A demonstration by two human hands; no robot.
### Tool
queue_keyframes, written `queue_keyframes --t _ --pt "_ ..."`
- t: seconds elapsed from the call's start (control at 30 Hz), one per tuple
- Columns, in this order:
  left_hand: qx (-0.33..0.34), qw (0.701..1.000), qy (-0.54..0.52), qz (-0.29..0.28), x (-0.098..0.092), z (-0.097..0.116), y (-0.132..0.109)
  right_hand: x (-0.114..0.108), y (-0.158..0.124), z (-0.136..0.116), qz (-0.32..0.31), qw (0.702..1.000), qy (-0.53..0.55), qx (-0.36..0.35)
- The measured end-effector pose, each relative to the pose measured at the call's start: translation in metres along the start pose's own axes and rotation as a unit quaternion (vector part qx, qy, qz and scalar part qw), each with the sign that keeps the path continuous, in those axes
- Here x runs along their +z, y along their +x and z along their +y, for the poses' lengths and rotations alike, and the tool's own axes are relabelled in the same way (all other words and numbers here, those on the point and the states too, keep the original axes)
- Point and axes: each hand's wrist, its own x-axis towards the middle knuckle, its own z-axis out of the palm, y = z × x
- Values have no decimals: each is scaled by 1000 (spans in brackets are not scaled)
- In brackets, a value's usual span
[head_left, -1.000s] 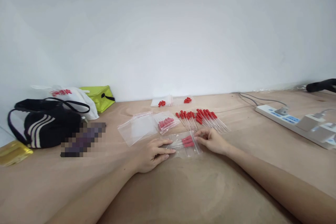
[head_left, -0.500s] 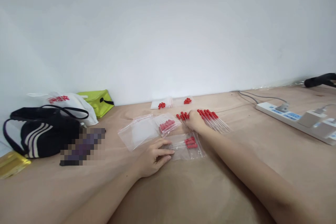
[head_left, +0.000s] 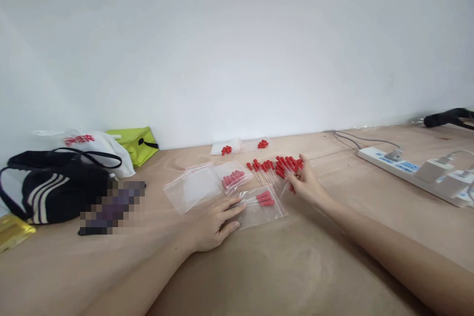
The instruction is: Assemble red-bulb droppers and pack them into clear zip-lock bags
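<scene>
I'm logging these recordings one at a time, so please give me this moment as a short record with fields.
Left hand: the left hand lies with fingers extended on the front bag
Right hand: the right hand is at the loose droppers; whether it grips one is unclear
Front bag: clear, with red-bulbed droppers inside
Beyond left hand: another bag of droppers, beside flat clear bags
Near wall: two clusters of red pieces
Far left: black striped bag, green bag
Far right: power strip

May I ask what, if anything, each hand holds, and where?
The left hand pins a zip bag by its left end; the right hand is at red-bulbed droppers, hold unclear.
</scene>
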Motion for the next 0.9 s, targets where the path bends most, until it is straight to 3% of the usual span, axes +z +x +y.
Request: queue_keyframes --t 0.17,0.33,0.47,0.67,0.9 --pt "15 1000 -6 9 3 -1 1 -7 -27 12 41 986 154 58" --pt "22 1000 -16 9 3 -2 1 6 -33 11 -11 981 185 57" --pt "24 1000 -13 1 0 0 1 11 -32 11 2 977 206 54" --pt "30 999 -10 13 0 2 1 7 -32 10 -78 975 190 87" --pt "27 1000 -10 -5 -1 2 1 7 -36 6 -147 983 73 86"
